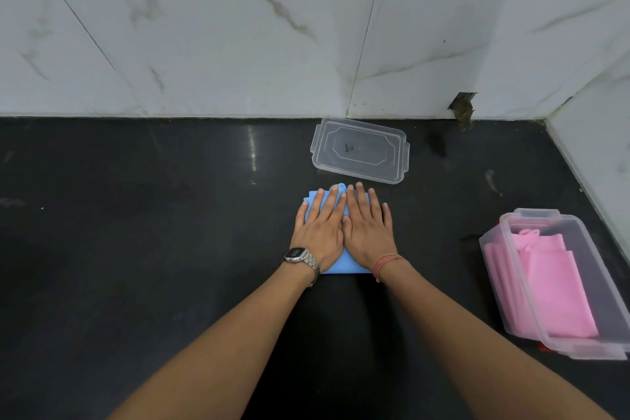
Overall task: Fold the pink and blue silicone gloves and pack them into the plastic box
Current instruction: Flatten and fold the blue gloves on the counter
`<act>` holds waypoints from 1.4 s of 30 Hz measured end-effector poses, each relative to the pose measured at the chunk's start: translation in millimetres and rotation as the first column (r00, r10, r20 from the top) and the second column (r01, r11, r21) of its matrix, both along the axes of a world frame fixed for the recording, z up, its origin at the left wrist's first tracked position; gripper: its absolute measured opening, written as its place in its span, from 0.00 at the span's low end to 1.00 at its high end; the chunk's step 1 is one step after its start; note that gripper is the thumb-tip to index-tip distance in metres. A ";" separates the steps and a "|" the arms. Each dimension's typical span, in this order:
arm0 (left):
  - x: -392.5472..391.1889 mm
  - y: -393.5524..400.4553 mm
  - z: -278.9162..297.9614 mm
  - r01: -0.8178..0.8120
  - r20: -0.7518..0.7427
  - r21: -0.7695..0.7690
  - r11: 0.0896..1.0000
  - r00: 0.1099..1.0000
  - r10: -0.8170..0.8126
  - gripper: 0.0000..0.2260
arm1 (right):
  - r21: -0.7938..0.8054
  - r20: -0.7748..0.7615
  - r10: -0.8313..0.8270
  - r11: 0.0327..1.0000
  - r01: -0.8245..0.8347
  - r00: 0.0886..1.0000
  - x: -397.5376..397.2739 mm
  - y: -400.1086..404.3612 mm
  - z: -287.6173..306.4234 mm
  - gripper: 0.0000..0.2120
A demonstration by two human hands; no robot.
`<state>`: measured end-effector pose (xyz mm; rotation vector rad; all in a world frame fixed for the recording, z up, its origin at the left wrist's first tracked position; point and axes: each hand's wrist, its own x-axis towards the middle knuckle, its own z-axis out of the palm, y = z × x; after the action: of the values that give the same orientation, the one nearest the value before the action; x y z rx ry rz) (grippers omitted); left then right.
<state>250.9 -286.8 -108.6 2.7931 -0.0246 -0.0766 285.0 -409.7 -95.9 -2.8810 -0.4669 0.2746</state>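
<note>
A folded blue silicone glove (347, 264) lies on the dark counter at the centre. My left hand (320, 225) and my right hand (368, 225) lie flat on top of it, side by side, fingers spread and pointing away from me, covering most of it. Only its far edge and near edge show. The clear plastic box (518, 286) stands at the right, with folded pink gloves (545, 283) lying inside it.
The box's clear lid (359, 150) lies flat on the counter just beyond the blue glove. A marble-tiled wall (238, 44) borders the counter at the back and on the right. A small hole (462, 106) marks the back wall near the corner.
</note>
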 end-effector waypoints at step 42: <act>-226.8 34.4 52.6 -0.478 -0.494 -0.738 0.476 0.864 0.101 0.18 | 0.575 -0.816 -0.039 0.062 0.816 0.577 -169.9 -35.5 57.6 0.13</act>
<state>24.1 -252.4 -56.0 1.6901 0.4221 -0.4152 115.1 -445.3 -38.3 -1.3103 0.4262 0.5418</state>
